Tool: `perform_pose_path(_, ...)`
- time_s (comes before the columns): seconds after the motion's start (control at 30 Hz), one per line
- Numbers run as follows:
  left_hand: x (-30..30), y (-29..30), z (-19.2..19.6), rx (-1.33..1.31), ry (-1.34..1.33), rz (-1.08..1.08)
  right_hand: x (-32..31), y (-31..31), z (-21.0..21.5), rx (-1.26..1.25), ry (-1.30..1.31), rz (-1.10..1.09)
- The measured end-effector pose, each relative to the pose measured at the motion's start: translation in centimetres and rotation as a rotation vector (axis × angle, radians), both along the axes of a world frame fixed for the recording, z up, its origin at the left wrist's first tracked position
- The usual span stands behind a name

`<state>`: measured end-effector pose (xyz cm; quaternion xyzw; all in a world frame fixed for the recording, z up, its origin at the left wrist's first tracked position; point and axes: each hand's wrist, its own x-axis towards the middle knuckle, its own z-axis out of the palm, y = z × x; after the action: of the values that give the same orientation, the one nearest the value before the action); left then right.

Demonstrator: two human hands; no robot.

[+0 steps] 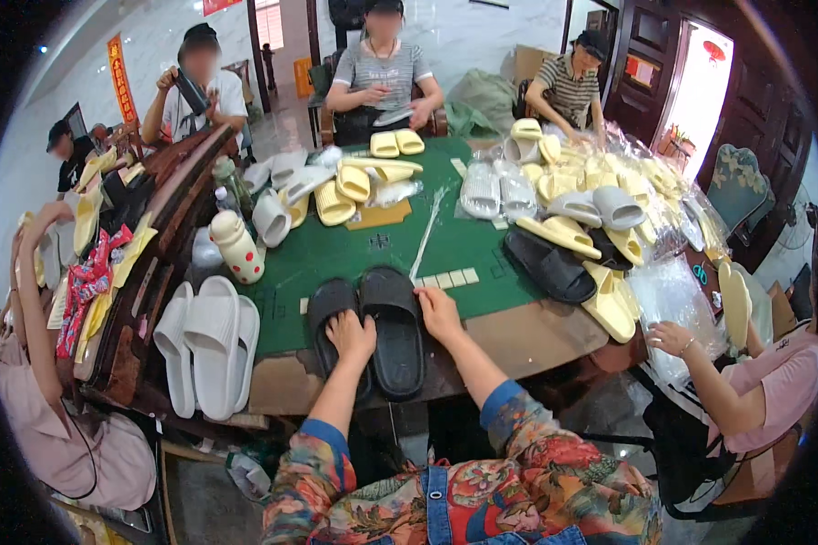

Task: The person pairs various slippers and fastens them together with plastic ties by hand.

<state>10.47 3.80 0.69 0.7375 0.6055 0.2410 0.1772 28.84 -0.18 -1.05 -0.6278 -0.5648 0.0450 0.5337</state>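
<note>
A pair of black slippers lies at the table's near edge, toes away from me: a left slipper (332, 304) and a right slipper (394, 318). My left hand (350, 336) is closed on the left slipper, its fingers inside the foot opening below the strap and its thumb by the inner edge. My right hand (441, 315) is at the outer edge of the right slipper, with finger and thumb pinched; what lies between them is too small to make out. Just beyond it is a row of small cream rectangles (452, 278) on the green tabletop (382, 241).
Grey slippers (214, 341) stand at left, near a spotted bottle (235, 245). Black and yellow slippers (550, 263) lie at right, beside clear plastic bags (673, 295). A large pile of yellow slippers (591, 177) lies behind. Several people sit around the table.
</note>
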Motion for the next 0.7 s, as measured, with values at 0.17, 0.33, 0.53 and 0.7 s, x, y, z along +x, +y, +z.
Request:
perform_pose_path(0.17, -2.6, 1.1, -0.3, 0.095, 0.079, -0.212, 4.7, 0.7, 1.4, -0.137, 0.27, 0.046)
perform_pose_path(0.33, -4.7, 0.9, -0.1, 0.115, -0.083, -0.239, 3.4, 4.1, 4.6, -0.308, 0.579, 0.191)
perform_pose_path(0.53, -4.0, 0.8, -0.9, 0.164, -0.083, -0.239, 2.0, 9.3, 4.0, -0.439, 0.146, 0.296)
perform_pose_path(0.7, -4.6, 0.6, -1.6, 0.241, -0.048, -0.215, -3.0, 9.7, 6.5, -0.544, -0.427, 0.359)
